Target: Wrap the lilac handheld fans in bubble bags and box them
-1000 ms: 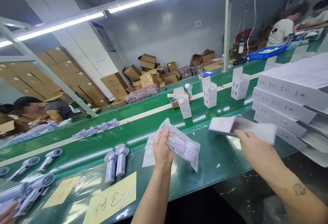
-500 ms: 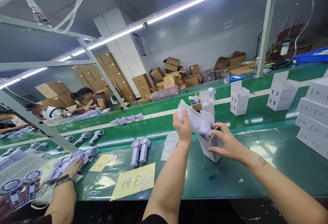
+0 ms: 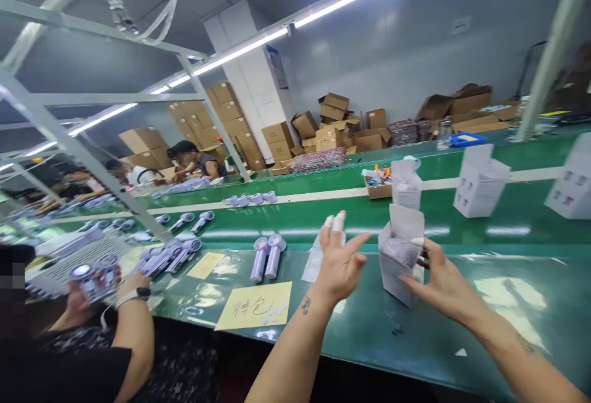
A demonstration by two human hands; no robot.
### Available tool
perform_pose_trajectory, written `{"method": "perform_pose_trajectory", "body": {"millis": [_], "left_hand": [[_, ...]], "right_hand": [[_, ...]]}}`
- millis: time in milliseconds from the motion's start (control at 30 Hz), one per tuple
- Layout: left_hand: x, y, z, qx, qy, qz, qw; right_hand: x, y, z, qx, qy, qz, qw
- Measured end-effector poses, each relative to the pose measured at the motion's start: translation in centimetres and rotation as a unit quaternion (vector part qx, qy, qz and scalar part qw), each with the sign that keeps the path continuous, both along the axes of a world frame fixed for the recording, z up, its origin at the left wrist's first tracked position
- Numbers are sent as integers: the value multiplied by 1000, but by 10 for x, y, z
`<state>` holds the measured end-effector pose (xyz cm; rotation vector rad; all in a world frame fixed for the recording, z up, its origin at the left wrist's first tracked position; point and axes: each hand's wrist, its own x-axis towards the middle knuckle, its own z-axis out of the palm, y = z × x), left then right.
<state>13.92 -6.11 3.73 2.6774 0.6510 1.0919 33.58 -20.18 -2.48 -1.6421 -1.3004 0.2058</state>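
right hand [image 3: 443,286] touching white box [image 3: 401,261] | left hand [image 3: 340,261] spread, empty | green table [image 3: 462,329]

Bright, even light from long fluorescent tubes [image 3: 286,29] overhead; they blow out to white. Glare streaks on the glossy green conveyor belt [image 3: 503,231] and on the table [image 3: 508,292] at right. Shadows faint. Wide-angle bending at edges; steel post [image 3: 551,46] at right is motion-smeared, far cartons [image 3: 332,126] soft.

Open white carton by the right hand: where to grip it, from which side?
Grip the open white carton by its two side walls below the rim, coming from the near side. It stands upright, its flap raised at the back, bagged contents filling the mouth. The right hand already touches its right wall.
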Motion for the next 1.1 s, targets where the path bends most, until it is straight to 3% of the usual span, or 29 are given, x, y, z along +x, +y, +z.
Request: {"method": "perform_pose_trajectory", "body": {"millis": [100, 167, 233, 300, 400, 500, 567, 667, 733, 833, 900, 967, 1000, 1067, 1100], "left_hand": [[-60, 53, -12, -20, -26, 241, 970], [-96, 88, -25, -73, 64, 399, 912], [-120, 114, -41, -120, 179, 479, 851], [-130, 127, -57, -126, 255, 494, 821], [-130, 133, -75, -148, 288, 496, 806], [-134, 135, -83, -244, 287, 482, 791], [-141, 137, -83, -269, 255, 474, 799], [-148, 135, -79, -367, 98, 427, 820], [-138, 126, -75, -480, -69, 343, 804], [-96, 96, -69, -569, -243, 197, 761], [-62, 71, -65, -589, -257, 115, 757], [-38, 50, -63, -591, -190, 20, 783], [-33, 45, -63, -568, -138, -26, 811], [-41, 45, -66, -451, -29, -63, 890], [-51, 50, -70, -368, 26, -46, 928]], "right_hand": [[15, 36, 22, 0, 22, 52, 998], [28, 78, 37, 17, 55, 99, 993], [37, 128, 49, 25, 90, 140, 986], [41, 178, 56, 15, 114, 156, 981], [41, 241, 56, -3, 130, 149, 980], [38, 281, 43, -13, 139, 134, 981], [40, 294, 36, -21, 153, 123, 980], [44, 293, 36, -20, 185, 95, 978], [40, 278, 40, -10, 214, 68, 974], [9, 240, 40, -21, 269, 58, 961], [-25, 210, 34, -78, 329, 112, 935], [-54, 183, 28, -143, 448, 190, 862], [-63, 170, 26, -157, 513, 203, 819], [-65, 147, 24, -147, 618, 175, 752], [-60, 136, 24, -130, 645, 147, 739]]}}
